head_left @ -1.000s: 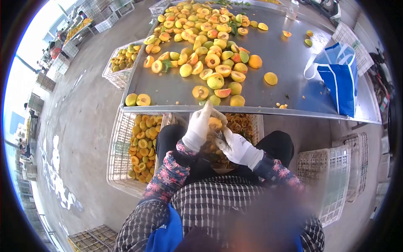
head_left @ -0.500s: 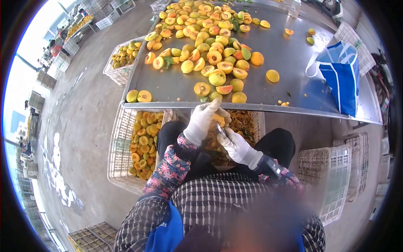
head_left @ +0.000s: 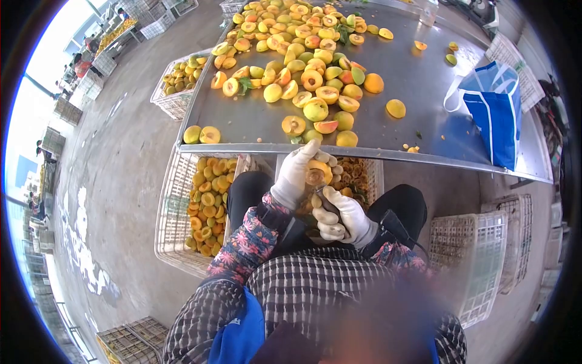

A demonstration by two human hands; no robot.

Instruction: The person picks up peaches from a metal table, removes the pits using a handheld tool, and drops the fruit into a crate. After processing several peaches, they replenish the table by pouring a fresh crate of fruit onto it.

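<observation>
My left hand point(head_left: 298, 173), in a white glove, holds a cut yellow-orange fruit half point(head_left: 317, 173) just below the table edge, its cut face toward me. My right hand point(head_left: 343, 215), gloved too, is closed on a small tool point(head_left: 319, 193) whose tip is close to the fruit; most of the tool is hidden by the fingers. Many fruit halves point(head_left: 293, 125) lie on the metal table point(head_left: 242, 125) in front of my hands. Beneath my hands, a crate point(head_left: 376, 176) contains darker fruit pieces, partly hidden.
A crate of fruit halves point(head_left: 209, 203) stands at my left, another point(head_left: 179, 79) beyond it. A blue bag point(head_left: 496, 124) and a clear bottle point(head_left: 428, 12) are on the table. Crates point(head_left: 467, 249) stand at the right. People are at work far left.
The fruit in my left hand has turned to show its cut face. My right hand has rotated, its fingers curled further below the fruit. The view has shifted slightly.
</observation>
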